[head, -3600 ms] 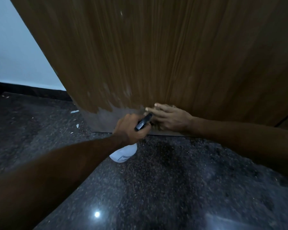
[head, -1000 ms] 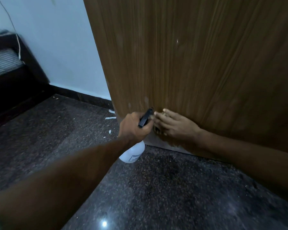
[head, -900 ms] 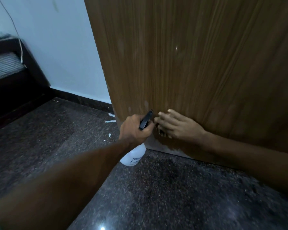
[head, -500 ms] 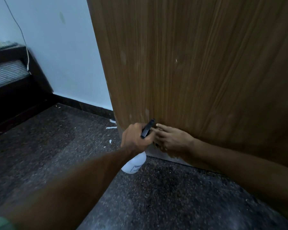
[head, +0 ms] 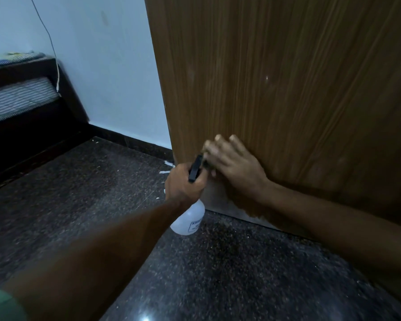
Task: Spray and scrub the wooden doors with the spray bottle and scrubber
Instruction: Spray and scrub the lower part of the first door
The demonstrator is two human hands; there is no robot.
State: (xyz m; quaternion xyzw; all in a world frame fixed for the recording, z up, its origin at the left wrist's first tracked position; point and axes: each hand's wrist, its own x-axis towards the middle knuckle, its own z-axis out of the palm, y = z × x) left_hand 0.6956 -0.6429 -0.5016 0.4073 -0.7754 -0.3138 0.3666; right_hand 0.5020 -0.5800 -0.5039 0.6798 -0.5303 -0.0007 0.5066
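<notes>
A brown wooden door (head: 287,89) fills the upper right of the head view. Its bottom strip is worn pale grey. My left hand (head: 183,184) is shut on the spray bottle's neck. The bottle has a white body (head: 190,220) and a black spray head (head: 195,167) that points at the door near its left edge. My right hand (head: 236,167) lies flat against the door just right of the nozzle, fingers spread. It presses the scrubber (head: 206,163), of which only a dark bit shows under the fingers.
Dark speckled stone floor (head: 218,274) lies below, with white flakes (head: 166,171) by the door's corner. A pale wall (head: 102,66) with a black skirting stands to the left. Dark furniture (head: 21,107) stands at far left, a thin cord hanging beside it.
My right hand has slid up the door from near the bottom strip, fingers now spread wider. My left hand keeps the bottle in about the same place.
</notes>
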